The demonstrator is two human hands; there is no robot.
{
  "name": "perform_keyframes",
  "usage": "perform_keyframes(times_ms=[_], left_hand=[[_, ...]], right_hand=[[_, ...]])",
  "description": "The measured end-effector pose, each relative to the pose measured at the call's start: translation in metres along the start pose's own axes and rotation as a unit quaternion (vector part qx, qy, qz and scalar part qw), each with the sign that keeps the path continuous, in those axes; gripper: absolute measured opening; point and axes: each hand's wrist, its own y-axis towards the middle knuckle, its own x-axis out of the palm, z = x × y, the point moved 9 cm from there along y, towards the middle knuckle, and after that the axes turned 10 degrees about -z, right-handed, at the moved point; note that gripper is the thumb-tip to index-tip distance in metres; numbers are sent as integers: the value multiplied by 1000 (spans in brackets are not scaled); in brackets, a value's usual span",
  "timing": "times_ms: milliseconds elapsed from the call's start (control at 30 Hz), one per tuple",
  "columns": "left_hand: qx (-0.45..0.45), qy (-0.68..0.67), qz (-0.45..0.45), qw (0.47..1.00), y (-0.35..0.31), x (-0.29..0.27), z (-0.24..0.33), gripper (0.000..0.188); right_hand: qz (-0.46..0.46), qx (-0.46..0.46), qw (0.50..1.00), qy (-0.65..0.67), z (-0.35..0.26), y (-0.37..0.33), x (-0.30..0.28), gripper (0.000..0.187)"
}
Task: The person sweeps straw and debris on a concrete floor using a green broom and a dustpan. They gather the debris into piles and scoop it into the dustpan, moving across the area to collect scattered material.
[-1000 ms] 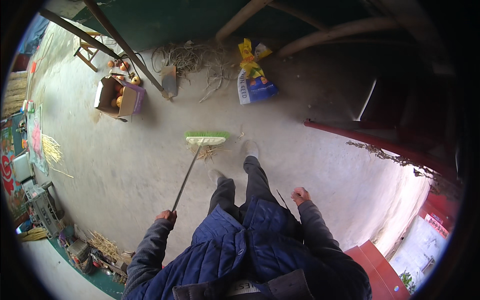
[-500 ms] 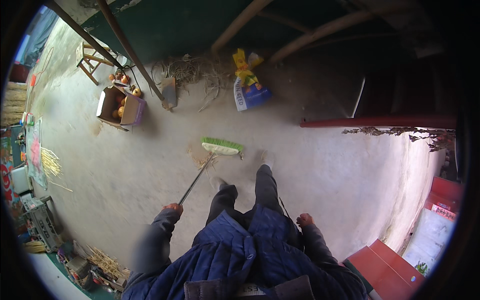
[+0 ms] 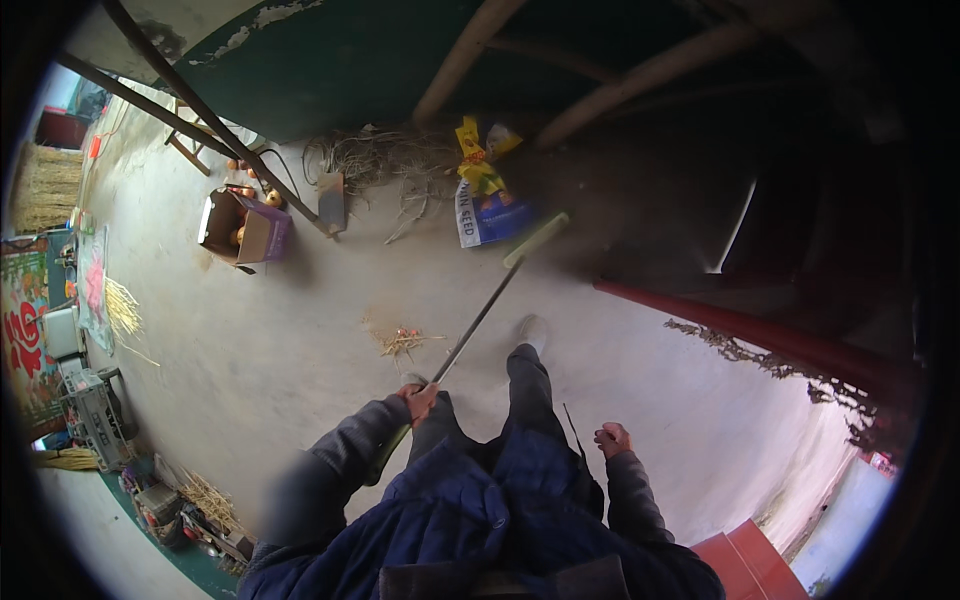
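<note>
My left hand (image 3: pixel 421 402) is closed around the grey handle of a push broom (image 3: pixel 475 325). The handle slants up and to the right, and its pale green head (image 3: pixel 537 240) is beside a blue, white and yellow bag (image 3: pixel 492 205). Below the hand, a dark green end of the handle shows next to my sleeve. A small heap of straw and bits (image 3: pixel 403 341) lies on the floor, left of the broom. My right hand (image 3: pixel 612 438) hangs beside my right leg with its fingers curled, and nothing shows in it.
An open carton (image 3: pixel 262 232) holding round orange fruit stands at the left, near a wooden stool (image 3: pixel 187 150) and leaning poles (image 3: pixel 215 120). Dry stalks (image 3: pixel 365 155) lie along the green wall. A red beam (image 3: pixel 740 325) juts in from the right.
The broom head has swung right and away from me, off the straw heap and up beside the bag. My left hand has moved right and slightly up with the handle.
</note>
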Motion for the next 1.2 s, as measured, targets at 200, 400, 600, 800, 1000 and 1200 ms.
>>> perform_keyframes(times_ms=[200,400,600,800,1000,1200], left_hand=[[2,-51,25,998,107,6,104,46],[13,-114,162,980,110,-52,88,43],[30,-375,68,924,131,-58,76,41],[29,-151,157,976,92,3,116,46],[13,-18,140,990,84,25,157,47],[10,336,252,907,172,-15,196,46]], right_hand=[[57,7,998,32,-8,3,-96,25],[20,97,995,4,39,3,-108,31],[-12,56,998,19,7,10,-68,28],[3,3,1000,28,-22,14,-60,26],[0,68,997,43,9,3,-60,28],[8,79,994,69,20,-4,-59,30]])
